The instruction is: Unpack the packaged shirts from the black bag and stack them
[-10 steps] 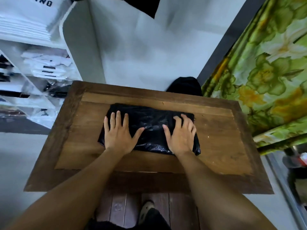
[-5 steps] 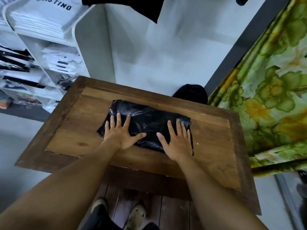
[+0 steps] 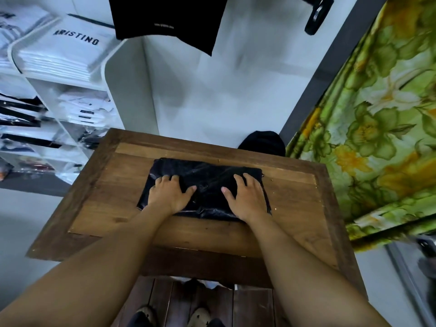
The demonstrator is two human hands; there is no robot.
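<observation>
A black plastic bag [image 3: 207,178] lies flat in the middle of the wooden table [image 3: 99,199], bulging as if something flat is inside; its contents are hidden. My left hand [image 3: 168,194] lies on the bag's left half, fingers curled down into the plastic and thumb spread toward the middle. My right hand [image 3: 245,199] lies on the right half the same way, its fingers bent and gripping the plastic. No packaged shirt shows on the table.
White shelves [image 3: 77,81] at the left hold stacks of white packaged shirts [image 3: 61,53]. A black garment [image 3: 165,17] hangs above the table's far side. A green floral curtain [image 3: 377,138] hangs at the right, with a dark bundle [image 3: 262,142] behind the table.
Both hands lay flat on the bag with straight fingers before; now the fingers of both are curled into the plastic. The bag sits in the same place.
</observation>
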